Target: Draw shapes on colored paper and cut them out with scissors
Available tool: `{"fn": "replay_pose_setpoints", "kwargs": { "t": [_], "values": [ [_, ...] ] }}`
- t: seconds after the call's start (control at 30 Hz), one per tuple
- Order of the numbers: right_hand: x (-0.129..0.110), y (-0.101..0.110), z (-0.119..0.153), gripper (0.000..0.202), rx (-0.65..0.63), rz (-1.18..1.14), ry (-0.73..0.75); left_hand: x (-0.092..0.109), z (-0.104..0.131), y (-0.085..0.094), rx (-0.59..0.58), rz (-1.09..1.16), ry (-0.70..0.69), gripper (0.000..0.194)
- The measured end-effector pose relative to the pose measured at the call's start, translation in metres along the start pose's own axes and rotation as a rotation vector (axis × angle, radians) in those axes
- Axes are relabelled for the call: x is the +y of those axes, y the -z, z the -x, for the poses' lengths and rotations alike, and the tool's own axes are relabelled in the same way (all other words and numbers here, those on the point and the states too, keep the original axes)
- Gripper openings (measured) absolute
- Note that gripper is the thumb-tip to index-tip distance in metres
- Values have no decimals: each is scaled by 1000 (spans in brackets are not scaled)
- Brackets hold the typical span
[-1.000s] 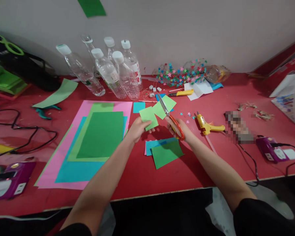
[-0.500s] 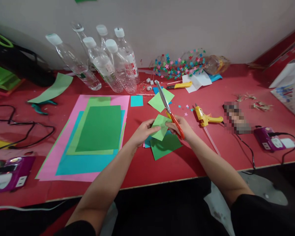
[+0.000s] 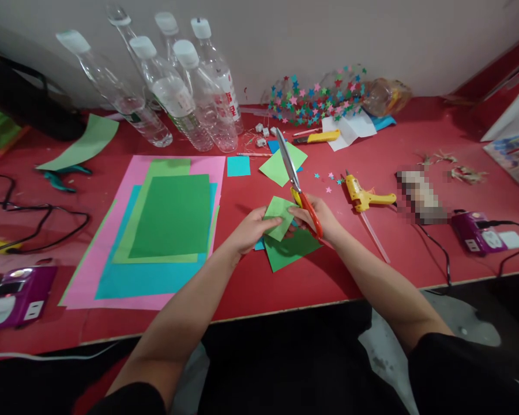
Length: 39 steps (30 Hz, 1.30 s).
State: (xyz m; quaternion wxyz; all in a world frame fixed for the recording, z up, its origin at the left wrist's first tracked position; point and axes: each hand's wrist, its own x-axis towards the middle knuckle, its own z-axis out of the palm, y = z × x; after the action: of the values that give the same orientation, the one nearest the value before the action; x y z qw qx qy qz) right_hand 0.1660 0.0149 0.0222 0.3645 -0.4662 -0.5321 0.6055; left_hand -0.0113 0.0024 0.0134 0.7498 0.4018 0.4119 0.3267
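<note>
The near edge of the red tabletop [image 3: 246, 300] is reached over by both forearms. Just beyond, a dark green sheet [image 3: 292, 251] is laid flat, partly covered by the hands. Above it a light green square [image 3: 278, 220] is held: the grip of the left hand [image 3: 251, 230] is clamped on its left side, while its right side is pinched by fingers of the right hand [image 3: 318, 219]. Scissors [image 3: 301, 196] are gripped in that same right hand, blades pointed to the far side, presumably so that the fingertips are left free for the paper. To the left, coloured sheets [image 3: 169, 216] are stacked, probably to be within easy reach. To the right, a yellow glue gun [image 3: 363, 196] is laid down. Farther off, a second light green piece [image 3: 284, 164] and a blue square [image 3: 239, 166] are set out. At the far side, clear bottles [image 3: 185, 109] and a star-covered bottle [image 3: 318, 102] are placed against a grey wall [image 3: 259, 34], perhaps to free the middle.
</note>
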Motion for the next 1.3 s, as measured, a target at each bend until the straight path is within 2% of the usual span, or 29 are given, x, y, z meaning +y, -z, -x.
{"fn": "replay_pose_setpoints", "kwargs": {
  "t": [0.13,0.3,0.43,0.6,0.73,0.83,0.97,1.1,1.2,1.3],
  "values": [
    [3,2,-4,42,34,-8,15,-1,-4,6,95,-79,-53,35],
    [-6,8,-4,44,28,24,51,1,-4,3,176,21,-50,37],
    [-19,16,3,44,-42,203,10,5,-1,-2,250,83,-101,37],
    [-16,27,15,41,-119,501,6,10,3,-2,393,93,-240,33],
    [-13,26,23,41,-199,447,-23,13,6,0,457,33,-315,28],
    [-11,19,24,43,-157,347,-21,13,9,-1,381,-65,-259,27],
    [-5,10,20,35,-43,181,-47,10,13,-8,131,-180,-76,29],
    [0,10,15,30,-28,78,-80,8,14,-9,-9,-113,36,40],
    [-1,12,11,32,49,-35,-28,11,13,-2,-61,91,-8,58],
    [-3,10,9,35,118,-154,16,10,12,-2,-122,141,-136,61]
  ]
}}
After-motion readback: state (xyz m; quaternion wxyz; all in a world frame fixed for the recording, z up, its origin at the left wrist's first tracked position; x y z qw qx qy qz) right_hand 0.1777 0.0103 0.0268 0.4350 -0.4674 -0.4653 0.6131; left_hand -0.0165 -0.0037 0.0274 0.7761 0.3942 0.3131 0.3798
